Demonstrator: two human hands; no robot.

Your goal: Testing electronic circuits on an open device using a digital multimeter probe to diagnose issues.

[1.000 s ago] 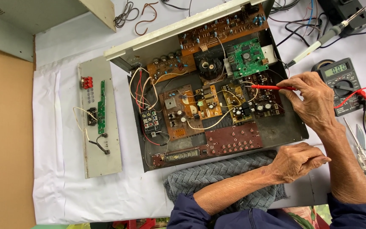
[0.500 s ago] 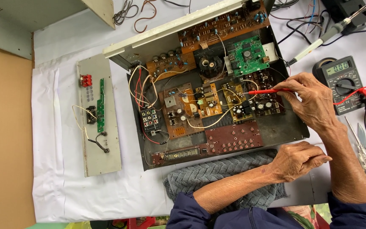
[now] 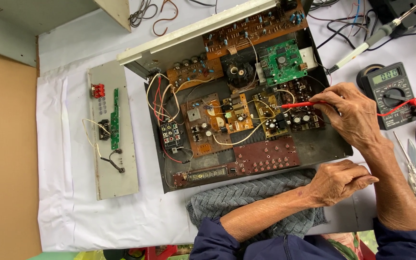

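Right hand point(image 3: 350, 115) pinches red probe point(image 3: 300, 104), tip on board inside open chassis point(image 3: 246, 96). Left hand point(image 3: 339, 180) rests near grey towel point(image 3: 246, 200). Multimeter point(image 3: 390, 91) on counter point(image 3: 73, 43).

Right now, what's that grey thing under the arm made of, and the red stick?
The grey cloth looks like soft knitted fabric, going by its zigzag weave. The red probe in the right hand looks like smooth, slightly shiny plastic; its tip is too small to judge.
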